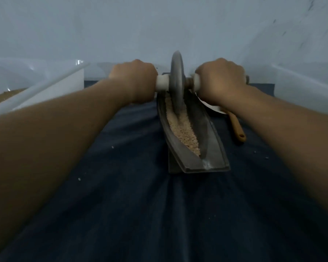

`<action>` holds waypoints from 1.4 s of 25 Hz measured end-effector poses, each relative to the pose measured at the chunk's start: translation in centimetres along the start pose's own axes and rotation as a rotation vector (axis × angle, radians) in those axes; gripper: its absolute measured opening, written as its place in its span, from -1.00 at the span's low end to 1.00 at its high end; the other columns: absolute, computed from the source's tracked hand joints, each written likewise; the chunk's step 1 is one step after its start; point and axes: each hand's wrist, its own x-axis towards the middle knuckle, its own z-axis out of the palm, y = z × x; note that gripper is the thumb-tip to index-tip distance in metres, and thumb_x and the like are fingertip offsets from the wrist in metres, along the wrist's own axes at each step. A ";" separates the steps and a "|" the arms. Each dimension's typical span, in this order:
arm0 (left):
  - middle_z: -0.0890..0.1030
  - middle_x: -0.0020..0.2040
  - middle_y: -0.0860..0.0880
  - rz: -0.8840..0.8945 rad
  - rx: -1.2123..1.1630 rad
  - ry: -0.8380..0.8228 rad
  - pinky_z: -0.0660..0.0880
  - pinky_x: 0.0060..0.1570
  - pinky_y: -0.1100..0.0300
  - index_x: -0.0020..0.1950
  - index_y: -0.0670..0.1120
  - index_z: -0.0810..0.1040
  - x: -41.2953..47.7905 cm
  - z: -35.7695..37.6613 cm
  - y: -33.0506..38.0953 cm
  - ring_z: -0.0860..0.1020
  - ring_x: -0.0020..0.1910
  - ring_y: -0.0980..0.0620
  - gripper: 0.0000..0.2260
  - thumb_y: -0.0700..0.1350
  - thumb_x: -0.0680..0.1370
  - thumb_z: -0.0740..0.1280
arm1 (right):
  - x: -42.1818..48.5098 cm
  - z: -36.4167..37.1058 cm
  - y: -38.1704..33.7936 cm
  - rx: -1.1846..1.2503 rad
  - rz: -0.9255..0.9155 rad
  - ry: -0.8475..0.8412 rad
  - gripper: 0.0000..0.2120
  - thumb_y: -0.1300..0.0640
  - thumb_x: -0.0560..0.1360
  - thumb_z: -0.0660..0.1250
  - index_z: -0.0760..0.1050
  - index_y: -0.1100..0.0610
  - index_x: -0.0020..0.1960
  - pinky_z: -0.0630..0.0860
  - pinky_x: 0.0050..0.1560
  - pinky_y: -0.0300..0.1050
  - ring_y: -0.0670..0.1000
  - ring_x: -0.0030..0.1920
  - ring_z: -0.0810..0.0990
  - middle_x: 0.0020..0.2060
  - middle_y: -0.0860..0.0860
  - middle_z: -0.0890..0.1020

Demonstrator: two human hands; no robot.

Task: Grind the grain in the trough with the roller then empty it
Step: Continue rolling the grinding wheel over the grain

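A long dark metal trough [213, 146] lies on a dark blue cloth, running away from me. Pale crushed grain [182, 129] fills its groove. The roller [176, 80], a grey metal disc on an axle with white handle sleeves, stands upright in the far part of the groove. My left hand [134, 80] grips the left handle. My right hand [221, 80] grips the right handle. Both arms are stretched forward.
A wooden spoon [237, 129] lies right of the trough, its bowl end under my right hand beside a white dish [215, 109]. Clear plastic bins stand at left [36, 82] and right [301, 86]. A pale wall rises behind. Loose grains dot the blue cloth [121, 186].
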 end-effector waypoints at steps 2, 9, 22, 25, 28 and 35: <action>0.53 -0.08 -0.07 -0.012 -0.039 -0.041 0.42 -0.20 0.03 0.15 -0.02 0.58 0.6 -0.2 0.1 0.50 -0.16 -0.12 -0.77 -0.05 0.51 0.37 | 1.2 -0.7 -0.3 0.009 0.004 -0.042 -0.83 0.10 0.47 0.41 0.59 0.05 0.06 0.39 -0.14 -0.03 0.21 -0.04 0.56 -0.04 0.12 0.57; 0.10 -0.43 0.09 0.271 0.119 0.409 0.04 -0.45 0.35 -0.26 0.08 0.52 -7.7 -1.9 -0.8 0.16 -0.55 0.02 -0.91 0.01 0.26 0.30 | -8.4 -2.6 3.7 0.026 -0.199 0.073 -0.82 -0.17 0.21 0.33 0.43 -0.32 -0.20 0.17 -0.55 -0.36 -0.20 -0.64 0.32 -0.69 -0.14 0.41; 0.36 -0.39 0.07 0.249 0.027 0.238 0.40 -0.38 0.12 -0.22 0.20 0.36 -7.8 -1.1 -2.7 0.39 -0.44 -0.07 -0.90 0.14 0.33 0.25 | -7.7 -1.1 3.7 -0.050 -0.289 0.298 -0.68 -0.07 0.29 0.36 0.20 -0.09 -0.42 0.10 -0.53 -0.33 -0.14 -0.57 0.23 -0.59 -0.17 0.26; 0.36 -0.43 0.04 0.256 0.125 0.349 0.45 -0.41 0.09 -0.29 0.20 0.34 -7.7 -0.6 -2.9 0.38 -0.51 -0.08 -0.90 0.18 0.30 0.19 | -8.1 -1.8 3.5 -0.068 -0.263 0.261 -0.70 -0.10 0.15 0.32 0.16 -0.14 -0.48 0.00 -0.51 -0.43 -0.22 -0.61 0.09 -0.63 -0.22 0.14; 0.45 -0.28 -0.03 0.031 0.154 0.189 0.37 -0.36 0.10 -0.03 0.09 0.60 -3.8 0.8 -0.8 0.42 -0.38 -0.08 -0.88 0.05 0.46 0.35 | -3.7 -0.2 1.9 -0.045 -0.096 0.053 -0.82 -0.03 0.41 0.41 0.45 -0.02 -0.28 0.29 -0.39 -0.19 0.01 -0.40 0.44 -0.37 -0.04 0.48; 0.48 -0.26 0.00 0.040 0.013 0.151 0.41 -0.37 0.11 -0.05 0.09 0.56 -5.9 1.1 -1.1 0.45 -0.34 -0.07 -0.90 0.00 0.45 0.35 | -3.5 -1.7 1.8 -0.082 -0.193 0.054 -0.81 0.01 0.38 0.42 0.42 -0.04 -0.30 0.31 -0.40 -0.18 0.02 -0.39 0.46 -0.38 -0.03 0.46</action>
